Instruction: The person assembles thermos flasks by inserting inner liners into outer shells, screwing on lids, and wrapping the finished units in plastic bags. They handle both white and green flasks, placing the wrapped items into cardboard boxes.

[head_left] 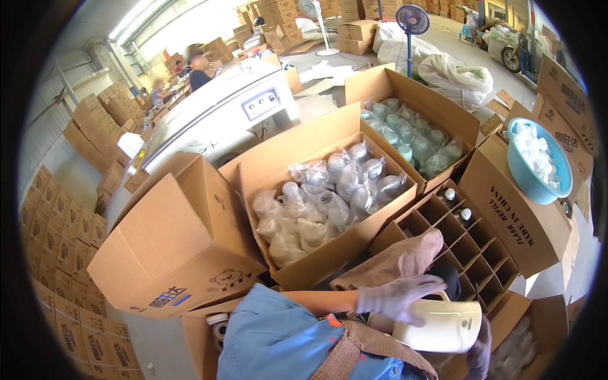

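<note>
A cream vacuum jug (443,326) with a handle lies on its side at my lap. My left hand (396,299), in a grey glove, grips its left end, fingers stretched toward the handle. Round the far right end of the jug curls my right hand (481,349), also gloved, its fingers partly hidden. A brown cloth sleeve or rag (392,259) lies just beyond my left hand. Behind it stands a divided carton (456,244) with cardboard cells, where a couple of bottle-like items with white tops (466,214) sit.
An open carton (329,253) holds several bagged glass liners (316,202); another carton (456,120) holds greenish ones. A blue basin (541,161) of white pieces rests at right. A closed-sided box (171,247) stands left. Beyond are a white machine (215,114), fans and other people.
</note>
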A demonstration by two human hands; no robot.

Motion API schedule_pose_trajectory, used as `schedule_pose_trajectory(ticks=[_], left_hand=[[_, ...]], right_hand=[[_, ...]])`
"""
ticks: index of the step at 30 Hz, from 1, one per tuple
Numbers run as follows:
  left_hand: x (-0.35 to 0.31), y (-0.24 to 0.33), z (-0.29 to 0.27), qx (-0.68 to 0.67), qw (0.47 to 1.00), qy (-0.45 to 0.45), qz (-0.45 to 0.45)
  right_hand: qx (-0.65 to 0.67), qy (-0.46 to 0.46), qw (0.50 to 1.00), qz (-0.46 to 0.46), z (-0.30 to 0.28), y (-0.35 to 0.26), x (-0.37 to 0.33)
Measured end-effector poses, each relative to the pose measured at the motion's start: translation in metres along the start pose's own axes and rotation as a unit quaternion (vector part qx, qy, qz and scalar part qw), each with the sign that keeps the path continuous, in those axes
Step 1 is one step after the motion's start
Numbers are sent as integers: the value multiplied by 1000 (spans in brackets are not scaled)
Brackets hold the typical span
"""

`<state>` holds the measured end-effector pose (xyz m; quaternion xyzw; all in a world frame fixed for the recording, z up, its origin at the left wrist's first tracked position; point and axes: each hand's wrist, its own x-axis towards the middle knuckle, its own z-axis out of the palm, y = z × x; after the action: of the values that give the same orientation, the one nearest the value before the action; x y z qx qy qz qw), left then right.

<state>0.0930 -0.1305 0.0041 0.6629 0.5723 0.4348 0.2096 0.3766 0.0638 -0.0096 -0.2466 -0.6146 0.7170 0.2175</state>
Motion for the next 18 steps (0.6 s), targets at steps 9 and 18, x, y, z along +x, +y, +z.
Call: schedule_pose_trajectory(ticks=[9,18], left_hand=[[-55,4,-6,-173,941,-75,-282],[-71,23,-24,-69,983,-129,-112]], right_hand=[[-132,119,984,24,38,46,-77],[-208,41,977,33,27,44,-69]])
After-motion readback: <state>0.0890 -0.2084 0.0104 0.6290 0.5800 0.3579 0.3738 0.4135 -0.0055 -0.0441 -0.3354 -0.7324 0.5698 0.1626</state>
